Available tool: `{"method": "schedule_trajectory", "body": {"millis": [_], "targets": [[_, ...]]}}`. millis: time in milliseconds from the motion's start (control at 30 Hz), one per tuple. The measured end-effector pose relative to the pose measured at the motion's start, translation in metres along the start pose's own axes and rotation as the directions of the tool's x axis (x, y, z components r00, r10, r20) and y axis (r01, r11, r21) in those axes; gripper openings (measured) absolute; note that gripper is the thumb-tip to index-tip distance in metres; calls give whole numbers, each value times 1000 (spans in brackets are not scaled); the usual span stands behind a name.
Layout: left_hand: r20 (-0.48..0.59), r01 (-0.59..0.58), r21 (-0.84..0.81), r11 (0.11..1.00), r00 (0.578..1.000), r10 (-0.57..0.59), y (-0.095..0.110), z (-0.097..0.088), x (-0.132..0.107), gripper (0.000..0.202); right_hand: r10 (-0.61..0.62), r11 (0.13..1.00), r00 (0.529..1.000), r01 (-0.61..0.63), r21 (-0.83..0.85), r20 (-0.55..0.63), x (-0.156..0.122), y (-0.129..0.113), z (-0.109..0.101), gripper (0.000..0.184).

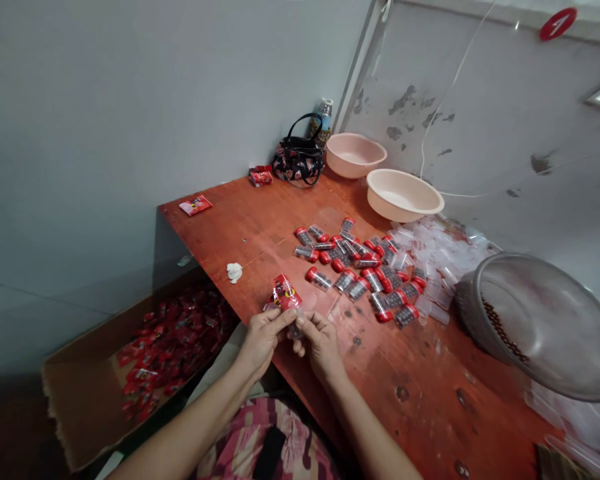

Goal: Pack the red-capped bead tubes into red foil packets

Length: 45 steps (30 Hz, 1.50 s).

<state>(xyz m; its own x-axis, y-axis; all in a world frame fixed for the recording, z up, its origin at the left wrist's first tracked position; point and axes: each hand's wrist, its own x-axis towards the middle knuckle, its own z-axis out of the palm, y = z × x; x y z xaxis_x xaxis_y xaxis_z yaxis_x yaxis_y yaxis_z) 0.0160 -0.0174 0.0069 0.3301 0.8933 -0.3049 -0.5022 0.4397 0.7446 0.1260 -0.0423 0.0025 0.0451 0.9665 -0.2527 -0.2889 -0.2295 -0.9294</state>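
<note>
My left hand [265,340] and my right hand [323,343] meet over the near edge of the table, both with closed fingers. Between their fingertips is a small clear tube [295,330] with dark contents, mostly covered by the fingers. A shiny red printed packet [286,292] is just beyond the thumbs, against the left fingertips; whether it is gripped or lies on the table is hard to see. Past the hands, several clear tubes with red caps and dark beads [350,283] lie in a loose pile.
Empty clear tubes [443,257] are heaped beside a large grey basin [480,320] holding brown beads [503,330]. Two pale basins [405,193] and a black floral handbag [297,160] stand at the back. Below left, a cardboard box [87,387] contains red packets [175,347].
</note>
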Motion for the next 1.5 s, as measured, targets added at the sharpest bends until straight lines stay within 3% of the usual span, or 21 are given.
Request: {"method": "schedule_trajectory", "body": {"millis": [67,200,367,533,700,800,933,1000,1200,1400,1500], "targets": [[-17,-23,-43,999,1000,22,3,-2,-1,19,5,999,1000,-5,33,2,1,2,1,20],[-51,-14,-153,988,999,6,9,-3,2,20,-56,997,998,55,-53,-18,-2,3,5,17],[-86,-3,-115,993,996,-7,5,0,2,15,-188,965,979,170,-199,-74,-6,2,7,16],[-45,-36,-29,999,998,34,7,-3,-2,16,-46,998,999,46,-33,-1,-4,1,6,18],[-83,-20,-116,993,997,10,12,-5,3,15,-133,974,991,127,-187,-19,-7,2,8,16],[-27,30,-102,994,999,-33,11,-7,4,20,-142,972,990,137,-191,-8,-7,3,8,15],[127,71,-36,997,990,-66,8,-11,0,23,-7,999,998,5,40,60,-2,4,8,18],[160,73,-27,997,985,-68,8,-12,-2,22,2,996,998,-8,93,58,-1,2,8,18],[38,56,-126,990,998,-52,13,-13,-2,26,-37,994,988,22,103,151,-8,-3,6,28],[-10,51,-154,987,999,-54,9,-10,-14,11,-5,990,996,-7,142,85,4,0,15,19],[-97,-11,-197,980,995,-8,16,-20,-22,14,11,989,995,-26,143,103,10,-2,24,22]]}}
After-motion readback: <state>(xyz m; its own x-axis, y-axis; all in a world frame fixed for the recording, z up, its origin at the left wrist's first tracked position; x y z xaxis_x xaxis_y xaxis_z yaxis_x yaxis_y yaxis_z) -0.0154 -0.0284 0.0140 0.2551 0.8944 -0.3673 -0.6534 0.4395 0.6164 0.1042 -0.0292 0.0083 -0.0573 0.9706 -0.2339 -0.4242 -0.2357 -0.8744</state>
